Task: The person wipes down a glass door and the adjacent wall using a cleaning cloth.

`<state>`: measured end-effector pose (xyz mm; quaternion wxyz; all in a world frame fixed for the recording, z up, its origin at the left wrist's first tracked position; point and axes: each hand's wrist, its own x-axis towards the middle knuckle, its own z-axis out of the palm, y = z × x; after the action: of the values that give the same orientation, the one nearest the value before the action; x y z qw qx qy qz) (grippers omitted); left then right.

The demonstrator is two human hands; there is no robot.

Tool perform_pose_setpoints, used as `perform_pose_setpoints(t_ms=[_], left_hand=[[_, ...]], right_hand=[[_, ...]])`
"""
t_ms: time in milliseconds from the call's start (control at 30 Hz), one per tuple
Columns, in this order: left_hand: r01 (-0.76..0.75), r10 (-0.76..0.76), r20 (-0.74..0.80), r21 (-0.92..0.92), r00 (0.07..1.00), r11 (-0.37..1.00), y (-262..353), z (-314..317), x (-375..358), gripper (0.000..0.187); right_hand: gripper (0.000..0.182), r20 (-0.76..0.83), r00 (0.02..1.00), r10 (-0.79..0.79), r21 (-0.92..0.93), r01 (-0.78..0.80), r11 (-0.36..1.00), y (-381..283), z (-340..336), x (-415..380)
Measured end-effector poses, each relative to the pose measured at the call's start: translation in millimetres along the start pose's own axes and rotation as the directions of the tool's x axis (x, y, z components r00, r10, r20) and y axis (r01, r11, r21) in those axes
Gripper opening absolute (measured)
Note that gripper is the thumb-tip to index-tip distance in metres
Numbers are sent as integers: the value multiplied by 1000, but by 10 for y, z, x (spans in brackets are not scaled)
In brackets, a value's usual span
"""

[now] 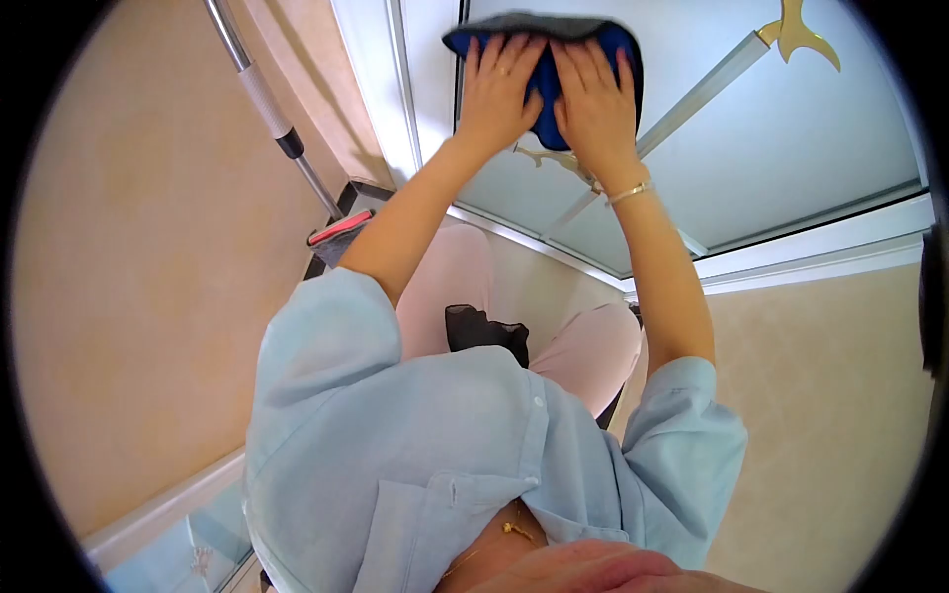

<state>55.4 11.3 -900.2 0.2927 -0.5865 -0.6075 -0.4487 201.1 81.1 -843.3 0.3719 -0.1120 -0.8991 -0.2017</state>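
Both hands lie on a blue cloth (554, 129) with a grey back, which is spread against a pale glass-like panel (791, 128). My left hand (500, 87) rests flat on the cloth's left part, its fingers pointing up and its thumb apart. On the right part, my right hand (596, 94) lies with its fingers spread and stretched out. A bracelet (630, 193) circles the right wrist. The cloth's upper edge folds over, showing grey above the fingertips. Just below the cloth, a gold branch-shaped fitting (547, 158) shows beside the right wrist.
A silver bar (707, 94) crosses the panel, with a gold fitting (803, 40) near its upper end. White framing (820, 239) edges the panel. To the left, a long-handled mop (269, 104) leans by the beige wall (148, 247), its grey-and-red head (341, 232) low down.
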Motion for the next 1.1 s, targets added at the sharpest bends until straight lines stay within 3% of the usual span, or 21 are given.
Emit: perform_pose_setpoints(t_ms=[33, 133, 300, 400, 500, 633, 733, 867, 967, 1067, 1100], left_hand=[[-2, 1, -79, -3, 997, 1000, 9, -34, 107, 68], [6, -6, -61, 1, 998, 1000, -32, -27, 25, 67], [61, -60, 356, 9, 932, 998, -65, 85, -957, 70], [49, -39, 361, -19, 932, 999, -34, 165, -1215, 69], [78, -56, 251, -75, 966, 994, 27, 82, -948, 68], [51, -49, 37, -52, 998, 997, 100, -86, -121, 65], [21, -20, 21, -37, 1000, 999, 54, -61, -139, 61], [52, -43, 224, -35, 974, 998, 162, -5, -615, 60], [122, -95, 198, -134, 976, 983, 246, 70, -723, 58], [175, -167, 55, -251, 985, 952, 297, 122, -723, 44], [255, -261, 26, -316, 965, 914, 301, 141, -694, 40]], right_hand=[[63, -66, 998, -3, 0, 3, 1000, -19, -6, 115], [62, -64, 998, 20, 9, -19, 1000, -137, 79, 82], [50, 232, 971, -54, 76, 37, 996, -193, 489, -858], [49, 317, 944, -95, 56, 81, 995, -167, 487, -1073], [52, 276, 960, -53, 69, 35, 997, -101, 406, -822], [59, -26, 1000, 18, 52, -17, 999, -66, 126, -125], [54, 22, 999, 26, 39, -27, 999, -88, 152, -148], [46, 178, 984, -31, 8, 30, 1000, -8, 278, -669], [47, 186, 982, -27, 2, 27, 1000, 0, 295, -812], [48, 170, 985, -21, -4, 22, 1000, 4, 318, -818], [48, 165, 986, -15, -1, 15, 1000, -7, 313, -806]])
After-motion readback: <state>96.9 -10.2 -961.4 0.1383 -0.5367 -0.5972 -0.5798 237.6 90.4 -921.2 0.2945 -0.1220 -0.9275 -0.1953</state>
